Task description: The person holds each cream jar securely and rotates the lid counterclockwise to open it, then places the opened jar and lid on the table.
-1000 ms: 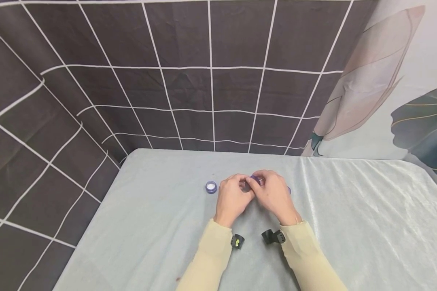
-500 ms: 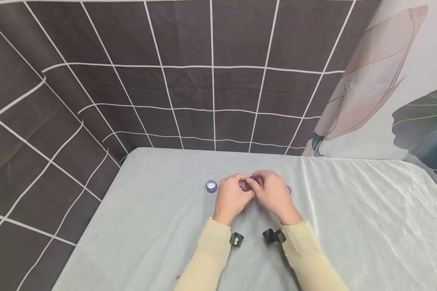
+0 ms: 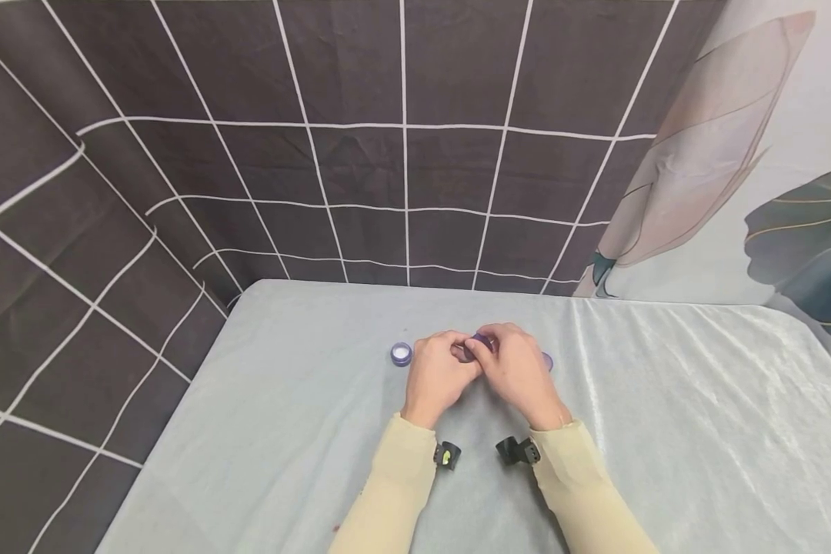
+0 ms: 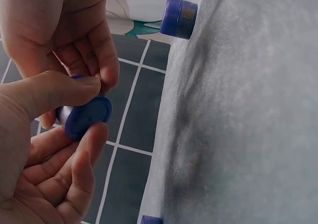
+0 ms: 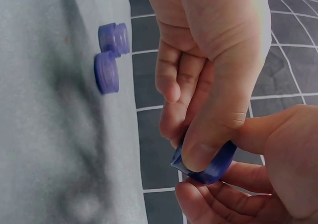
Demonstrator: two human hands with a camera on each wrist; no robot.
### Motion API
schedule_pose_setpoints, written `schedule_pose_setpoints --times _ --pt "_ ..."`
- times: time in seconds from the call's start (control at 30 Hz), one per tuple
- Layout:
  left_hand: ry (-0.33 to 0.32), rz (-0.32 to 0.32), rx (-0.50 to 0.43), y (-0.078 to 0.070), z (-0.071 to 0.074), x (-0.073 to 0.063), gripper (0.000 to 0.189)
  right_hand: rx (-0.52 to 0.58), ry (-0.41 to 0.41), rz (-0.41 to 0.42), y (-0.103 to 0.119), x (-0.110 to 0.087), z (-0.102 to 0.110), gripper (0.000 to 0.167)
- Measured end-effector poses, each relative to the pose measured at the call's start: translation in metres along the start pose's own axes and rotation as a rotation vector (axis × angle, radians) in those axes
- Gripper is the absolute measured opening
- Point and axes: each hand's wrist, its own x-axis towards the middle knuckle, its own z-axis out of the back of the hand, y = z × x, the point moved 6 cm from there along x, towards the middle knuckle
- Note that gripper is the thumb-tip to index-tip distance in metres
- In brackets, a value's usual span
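Both hands meet over the table around a small blue-purple jar point(image 4: 89, 115). My left hand point(image 3: 438, 378) pinches it between thumb and fingers. With thumb and fingertips, my right hand point(image 3: 522, 373) grips the same jar from the other side. Fingers cover much of it, so whether its lid is on cannot be told. An open jar point(image 3: 401, 354) with white inside stands left of the left hand. Beside its threaded neck, the right wrist view shows a round blue-purple piece point(image 5: 107, 72), perhaps a lid. Another small jar point(image 4: 179, 18), apparently lidded, stands beyond the right hand.
A pale grey-blue velvety cloth point(image 3: 679, 431) covers the table. Behind and to the left hangs a dark curtain point(image 3: 360, 169) with white grid lines. A leaf-patterned curtain point(image 3: 706, 177) hangs at the back right.
Both hands keep nearly the same place and hold on the jar. Only a slight shift of hands and view shows; the jars on the table have not moved.
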Motion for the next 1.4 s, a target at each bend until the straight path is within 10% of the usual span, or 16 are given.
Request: schedule_pose_setpoints --times 1.4 --pt "0.027 0.001 -0.033 0.0034 -0.0009 -0.0004 0.024 0.028 0.047 0.062 -0.0008 0.0035 0.0034 0.024"
